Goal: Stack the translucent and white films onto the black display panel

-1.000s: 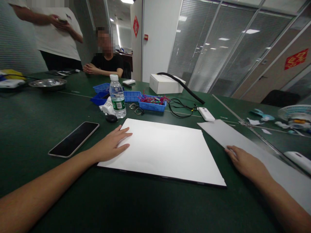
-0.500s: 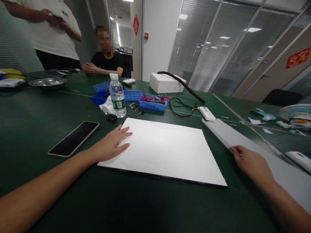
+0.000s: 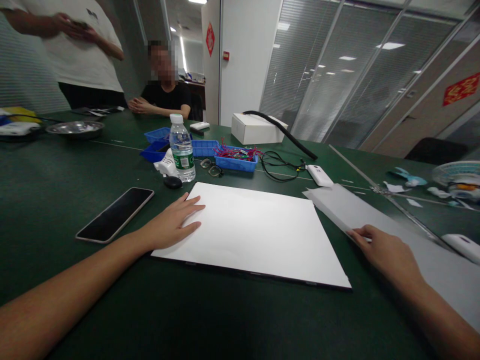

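Observation:
A white rectangular sheet (image 3: pixel 258 230) with a thin dark edge beneath it lies flat on the green table in front of me. Spread across its left edge is my left hand (image 3: pixel 174 222), fingers apart and holding nothing. To the right, a pale, slightly translucent stack of sheets (image 3: pixel 390 225) stretches toward the lower right. My right hand (image 3: pixel 388 255) pinches the near left edge of a sheet there between thumb and fingers. At the far end of the stack, one sheet's corner sticks out to the left, close to the white rectangle's right edge.
A phone (image 3: pixel 116 215) lies left. Behind the white sheet stand a water bottle (image 3: pixel 182 150), glasses (image 3: pixel 212 167), a blue tray of wires (image 3: pixel 236 159) and a black cable (image 3: pixel 281 165). A white device (image 3: pixel 319 176) touches the stack's far end. Two people are across the table.
My right hand has moved slightly left, drawing a sheet's edge with it, so its far corner now juts out from the stack. My left hand has stayed in place.

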`<state>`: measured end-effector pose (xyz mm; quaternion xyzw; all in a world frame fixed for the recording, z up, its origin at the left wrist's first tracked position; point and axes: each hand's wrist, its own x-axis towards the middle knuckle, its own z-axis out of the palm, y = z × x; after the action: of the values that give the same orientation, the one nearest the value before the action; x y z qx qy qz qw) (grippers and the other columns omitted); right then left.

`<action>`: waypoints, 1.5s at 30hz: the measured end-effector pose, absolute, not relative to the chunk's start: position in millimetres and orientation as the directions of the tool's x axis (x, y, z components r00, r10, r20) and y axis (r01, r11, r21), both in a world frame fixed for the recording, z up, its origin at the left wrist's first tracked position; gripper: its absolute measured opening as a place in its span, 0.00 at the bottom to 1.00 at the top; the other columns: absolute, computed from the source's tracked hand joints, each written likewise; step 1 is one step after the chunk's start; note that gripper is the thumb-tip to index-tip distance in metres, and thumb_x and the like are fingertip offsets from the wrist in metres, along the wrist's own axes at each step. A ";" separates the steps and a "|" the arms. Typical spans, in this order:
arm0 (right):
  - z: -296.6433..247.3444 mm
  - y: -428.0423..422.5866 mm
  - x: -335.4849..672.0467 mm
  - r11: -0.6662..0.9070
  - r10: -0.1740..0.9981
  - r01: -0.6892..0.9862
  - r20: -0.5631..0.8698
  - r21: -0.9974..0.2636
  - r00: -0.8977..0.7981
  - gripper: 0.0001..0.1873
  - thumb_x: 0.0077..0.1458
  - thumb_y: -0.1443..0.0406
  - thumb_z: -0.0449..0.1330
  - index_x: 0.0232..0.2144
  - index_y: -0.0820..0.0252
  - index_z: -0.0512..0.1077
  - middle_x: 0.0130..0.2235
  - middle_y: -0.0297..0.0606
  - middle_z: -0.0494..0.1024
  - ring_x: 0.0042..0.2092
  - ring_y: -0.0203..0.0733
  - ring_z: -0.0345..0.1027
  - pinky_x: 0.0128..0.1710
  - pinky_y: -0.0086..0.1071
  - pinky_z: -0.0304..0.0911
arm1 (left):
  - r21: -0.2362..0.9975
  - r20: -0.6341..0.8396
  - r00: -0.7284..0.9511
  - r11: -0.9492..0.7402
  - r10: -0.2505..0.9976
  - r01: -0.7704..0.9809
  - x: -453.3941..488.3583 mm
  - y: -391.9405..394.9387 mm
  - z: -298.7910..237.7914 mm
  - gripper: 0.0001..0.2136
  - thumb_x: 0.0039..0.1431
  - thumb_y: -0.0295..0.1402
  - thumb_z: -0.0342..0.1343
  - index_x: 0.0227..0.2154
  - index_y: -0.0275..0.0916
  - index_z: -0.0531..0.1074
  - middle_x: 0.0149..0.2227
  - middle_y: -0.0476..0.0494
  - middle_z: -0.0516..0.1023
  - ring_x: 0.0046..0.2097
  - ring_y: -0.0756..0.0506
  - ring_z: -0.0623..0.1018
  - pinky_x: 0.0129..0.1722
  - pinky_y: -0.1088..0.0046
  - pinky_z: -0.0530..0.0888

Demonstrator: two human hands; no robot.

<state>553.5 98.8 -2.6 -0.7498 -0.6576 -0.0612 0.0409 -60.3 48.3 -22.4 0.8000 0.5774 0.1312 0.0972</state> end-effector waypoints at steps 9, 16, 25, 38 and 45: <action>1.2 89.2 533.6 -0.093 0.989 0.994 0.124 0.058 0.085 0.36 0.69 0.40 0.41 0.48 0.54 0.80 0.41 0.51 0.86 0.41 0.62 0.79 0.36 0.48 0.67 | 0.321 0.083 0.292 -0.303 0.953 0.897 -58.6 47.5 -19.7 0.35 0.72 0.58 0.48 0.72 0.40 0.70 0.79 0.37 0.58 0.81 0.26 0.49 0.77 0.40 0.56; -2.4 83.3 524.2 -0.017 0.993 0.996 0.114 0.093 0.006 0.32 0.70 0.44 0.43 0.50 0.53 0.80 0.44 0.49 0.86 0.41 0.61 0.80 0.35 0.48 0.67 | 0.320 0.077 0.291 -0.300 0.954 0.899 -58.9 47.5 -20.3 0.37 0.72 0.61 0.47 0.72 0.41 0.70 0.79 0.37 0.59 0.81 0.26 0.50 0.77 0.40 0.55; -4.4 82.0 519.8 0.031 0.993 0.992 0.113 0.123 -0.045 0.29 0.71 0.47 0.44 0.50 0.54 0.79 0.45 0.48 0.86 0.40 0.59 0.80 0.34 0.46 0.66 | 0.314 0.085 0.298 -0.310 0.951 0.898 -59.4 48.9 -22.7 0.37 0.73 0.60 0.47 0.72 0.40 0.70 0.79 0.37 0.58 0.81 0.26 0.50 0.77 0.40 0.55; -5.8 71.9 505.1 0.087 0.987 0.990 0.127 0.114 -0.101 0.26 0.70 0.47 0.46 0.47 0.52 0.79 0.46 0.45 0.87 0.41 0.59 0.81 0.34 0.46 0.66 | 0.311 0.075 0.288 -0.297 0.955 0.903 -57.9 47.3 -18.9 0.37 0.72 0.62 0.46 0.72 0.42 0.70 0.79 0.38 0.59 0.81 0.26 0.50 0.77 0.41 0.56; -4.9 59.3 486.6 0.167 0.969 0.980 0.163 0.105 -0.183 0.25 0.70 0.48 0.47 0.48 0.52 0.80 0.47 0.43 0.87 0.40 0.56 0.82 0.35 0.45 0.71 | 0.309 0.064 0.287 -0.292 0.956 0.905 -57.2 46.6 -18.0 0.37 0.73 0.60 0.46 0.72 0.41 0.69 0.79 0.38 0.58 0.81 0.26 0.49 0.77 0.41 0.55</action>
<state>486.6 59.3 -4.9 -0.6386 -0.7633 -0.0932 0.0291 -57.2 46.6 -18.0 0.7950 0.5852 0.1188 0.1068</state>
